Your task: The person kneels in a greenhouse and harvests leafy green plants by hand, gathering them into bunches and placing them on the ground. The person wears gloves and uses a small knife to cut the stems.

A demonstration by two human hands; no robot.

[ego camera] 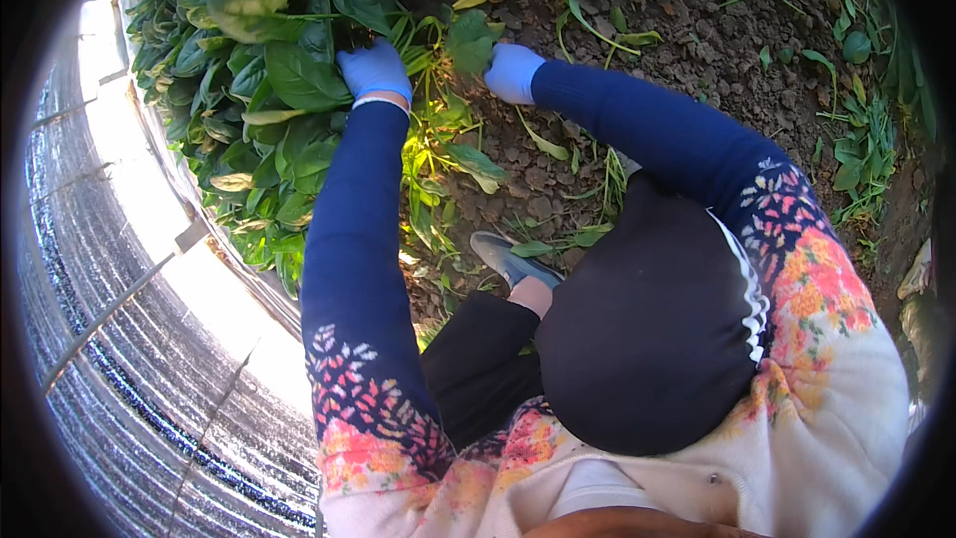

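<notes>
My left hand (376, 71), in a pale blue glove, reaches into the edge of a dense bed of broad-leaved green plants (299, 78) that look like spinach. Its fingers are curled and partly hidden by leaves, so I cannot tell what they hold. To its right, my right hand (514, 73), gloved alike, is curled just above the soil beside a loose green leaf (470, 41); its fingertips are turned away from view. Thin yellow-green stems (427, 90) spread between the two hands.
Brown clumpy soil (680, 52) with scattered cut leaves and stems lies to the right. Ribbed, shiny plastic sheeting (149, 329) with thin bars curves along the left. My shoe (508, 254) rests on the soil below my hands, near my black-trousered leg (485, 359).
</notes>
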